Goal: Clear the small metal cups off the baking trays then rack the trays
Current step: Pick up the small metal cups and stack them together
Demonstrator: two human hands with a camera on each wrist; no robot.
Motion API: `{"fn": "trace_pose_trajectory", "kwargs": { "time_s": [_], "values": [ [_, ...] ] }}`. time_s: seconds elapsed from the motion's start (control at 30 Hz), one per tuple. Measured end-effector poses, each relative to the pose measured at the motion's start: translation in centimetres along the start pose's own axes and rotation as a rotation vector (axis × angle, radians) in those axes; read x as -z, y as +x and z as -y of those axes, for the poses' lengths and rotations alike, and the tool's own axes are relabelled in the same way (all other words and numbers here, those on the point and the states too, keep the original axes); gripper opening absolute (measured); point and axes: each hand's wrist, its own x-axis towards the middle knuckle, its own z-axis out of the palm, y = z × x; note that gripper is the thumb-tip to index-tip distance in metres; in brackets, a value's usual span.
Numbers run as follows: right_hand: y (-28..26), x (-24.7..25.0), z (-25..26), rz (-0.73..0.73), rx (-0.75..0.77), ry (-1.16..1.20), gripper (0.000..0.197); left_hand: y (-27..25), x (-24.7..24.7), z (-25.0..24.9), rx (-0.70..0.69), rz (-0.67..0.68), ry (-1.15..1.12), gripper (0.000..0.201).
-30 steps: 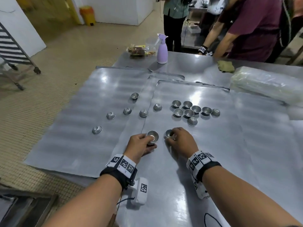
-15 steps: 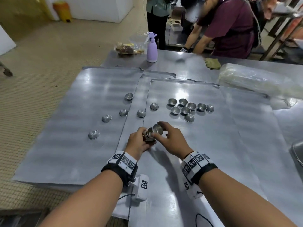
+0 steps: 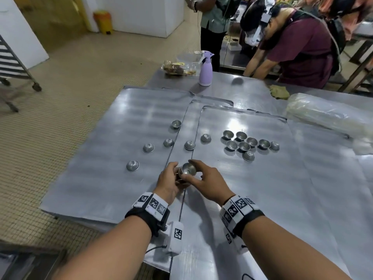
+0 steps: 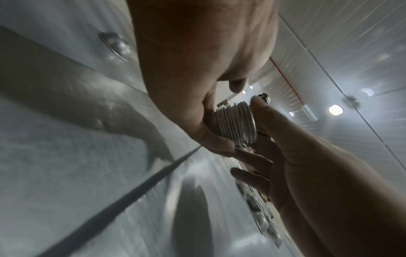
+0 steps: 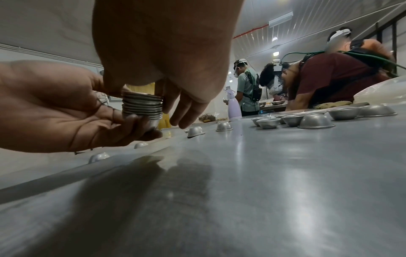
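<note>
My left hand [image 3: 175, 175] grips a nested stack of small metal cups [image 3: 187, 170] just above the seam between two overlapping baking trays [image 3: 96, 158] [image 3: 272, 188]. My right hand [image 3: 194, 172] pinches the top cup of that stack with thumb and forefinger. The ribbed rims of the stack [image 4: 236, 123] [image 5: 141, 106] show between both hands in the wrist views. Several loose cups lie upside down on the left tray [image 3: 132, 165] [image 3: 148, 147]. A cluster of upright cups [image 3: 245, 146] sits on the right tray.
A purple spray bottle [image 3: 205, 70], a food bag [image 3: 177, 67], a green cloth [image 3: 279, 91] and a plastic-wrapped roll [image 3: 327, 114] sit along the table's far side. Two people [image 3: 298, 47] stand there. A wheeled tray rack [image 3: 12, 63] stands on the floor at left.
A second ago each hand was on a separate cup down on the tray. The hands have since come together, and the right one now holds its cup on the left hand's stack.
</note>
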Motion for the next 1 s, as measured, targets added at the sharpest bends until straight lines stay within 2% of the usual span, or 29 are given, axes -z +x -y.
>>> {"fn": "trace_pose_trajectory", "kwargs": {
  "time_s": [0.2,0.37,0.47,0.53,0.67,0.9,1.0],
  "values": [
    [1.6,-1.2,2.0,-0.031,-0.01,0.037,0.035,0.2,3.8,-1.7,-0.02,-0.062,-0.089,0.042],
    [4.7,-3.9,3.3,0.009,-0.005,-0.092,0.03,-0.3,8.0,-2.6,-0.112,-0.17,-0.081,0.031],
    [6.9,-6.0,4.6,0.072,0.035,-0.179,0.026,-0.4,11.0,-3.1,-0.141,-0.237,-0.038,0.015],
    [8.2,-7.7,5.7,0.126,0.06,-0.225,0.026,-0.4,12.9,-3.5,-0.152,-0.283,-0.019,0.009],
    [10.6,-11.2,8.2,0.246,0.103,-0.314,0.038,-0.3,16.0,-4.4,-0.17,-0.338,0.014,0.009],
    [13.8,-15.7,10.2,0.464,0.082,-0.461,0.051,0.2,19.2,-5.8,-0.178,-0.346,0.032,0.005],
    [14.5,-17.1,9.9,0.508,0.119,-0.556,0.046,0.6,20.1,-6.0,-0.173,-0.327,0.031,0.006]
  ]
}}
